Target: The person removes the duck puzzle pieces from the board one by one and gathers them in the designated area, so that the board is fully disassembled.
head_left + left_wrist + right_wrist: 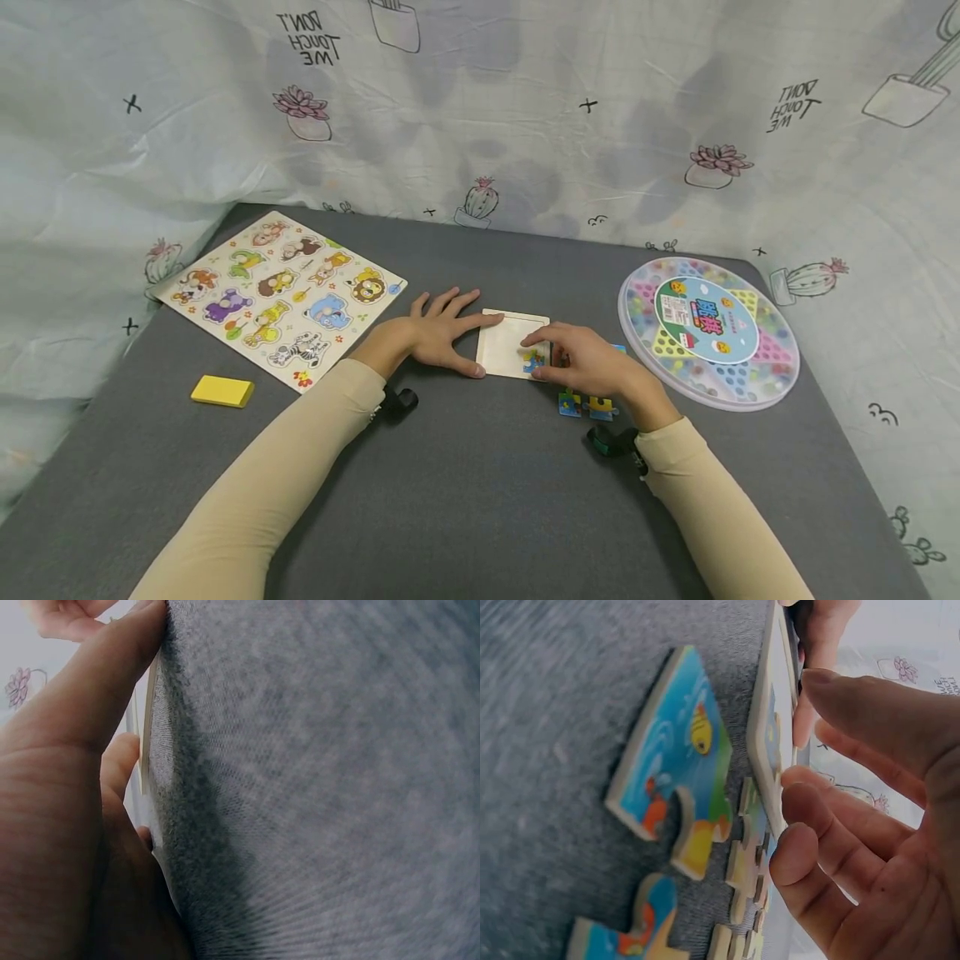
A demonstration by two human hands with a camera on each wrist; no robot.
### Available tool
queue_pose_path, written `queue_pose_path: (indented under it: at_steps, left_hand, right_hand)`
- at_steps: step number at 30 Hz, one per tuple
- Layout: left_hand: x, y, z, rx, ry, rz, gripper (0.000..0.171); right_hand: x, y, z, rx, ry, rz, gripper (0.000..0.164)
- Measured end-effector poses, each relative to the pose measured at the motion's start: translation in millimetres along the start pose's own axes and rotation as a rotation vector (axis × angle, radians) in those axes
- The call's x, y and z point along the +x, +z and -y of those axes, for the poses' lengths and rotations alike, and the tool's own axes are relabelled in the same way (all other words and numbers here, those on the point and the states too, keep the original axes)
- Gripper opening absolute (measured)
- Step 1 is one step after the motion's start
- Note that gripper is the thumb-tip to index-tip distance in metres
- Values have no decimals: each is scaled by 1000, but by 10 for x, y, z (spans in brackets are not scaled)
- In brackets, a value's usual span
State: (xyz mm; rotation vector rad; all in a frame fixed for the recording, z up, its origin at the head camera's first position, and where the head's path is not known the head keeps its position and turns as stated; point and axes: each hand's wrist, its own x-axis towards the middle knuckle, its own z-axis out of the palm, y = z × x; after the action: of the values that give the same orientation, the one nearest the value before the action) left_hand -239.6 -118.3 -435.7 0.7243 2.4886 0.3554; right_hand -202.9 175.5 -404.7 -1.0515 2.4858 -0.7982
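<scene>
A small, shallow wooden puzzle tray (501,346) lies mid-table. One colourful jigsaw piece (533,362) sits in its near right corner. My left hand (441,332), fingers spread on the cloth, touches the tray's left side with thumb and forefinger. Over the right side hovers my right hand (588,360), its thumb tip beside the piece and its forefinger above the board. Its fingers bend loosely in the right wrist view, with nothing visible between them. Loose jigsaw pieces lie beneath and near that hand, among them a blue one with a yellow fish (679,742).
At the left lies a large animal puzzle board (281,292), with a yellow block (222,391) in front of it. A round, clear-lidded game box (708,333) stands to the right. Patterned white cloth (525,125) hangs behind the grey tabletop (465,500).
</scene>
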Motion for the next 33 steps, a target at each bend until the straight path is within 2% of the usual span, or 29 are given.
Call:
queue_pose_path:
  at_steps: [8, 21, 33]
  left_hand:
    - [9, 10, 10, -1, -4, 6, 97]
    - [-11, 0, -3, -14, 2, 1, 97]
    - [13, 17, 6, 3, -7, -6, 98]
  right_hand:
    - [4, 7, 12, -13, -7, 13, 40]
    - [-23, 23, 0, -36, -9, -15, 40]
    - [-56, 15, -69, -31, -44, -63, 25]
